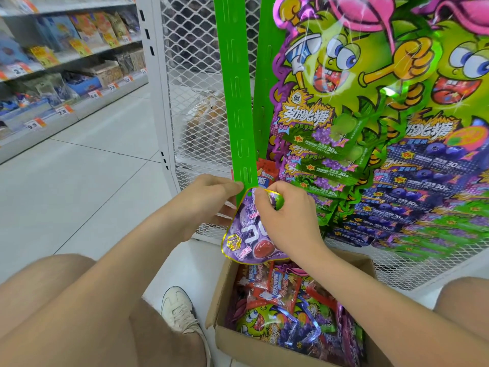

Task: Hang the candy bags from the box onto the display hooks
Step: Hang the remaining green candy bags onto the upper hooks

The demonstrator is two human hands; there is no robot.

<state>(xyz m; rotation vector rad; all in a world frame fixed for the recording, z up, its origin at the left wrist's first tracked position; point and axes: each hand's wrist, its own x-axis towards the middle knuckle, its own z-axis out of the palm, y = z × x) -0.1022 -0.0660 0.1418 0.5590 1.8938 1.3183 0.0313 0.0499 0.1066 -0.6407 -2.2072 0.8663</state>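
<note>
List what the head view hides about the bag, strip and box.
All in the head view.
Top of the purple candy bag: under the grip of the right hand; hooked or not, unclear.
Green strip, lower end: partly behind the left hand.
Cardboard box, near side: cut by the bottom edge.

Right of the green strip (239, 102), you read "劲跳糖" on the hanging bags (330, 75); left of it, shelf tags (31, 125) show "9.9" and "7.9".

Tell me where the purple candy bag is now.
Centre of the head view: the purple candy bag is at the foot of the green strip, its top pinched by the right hand, above the cardboard box.
</note>
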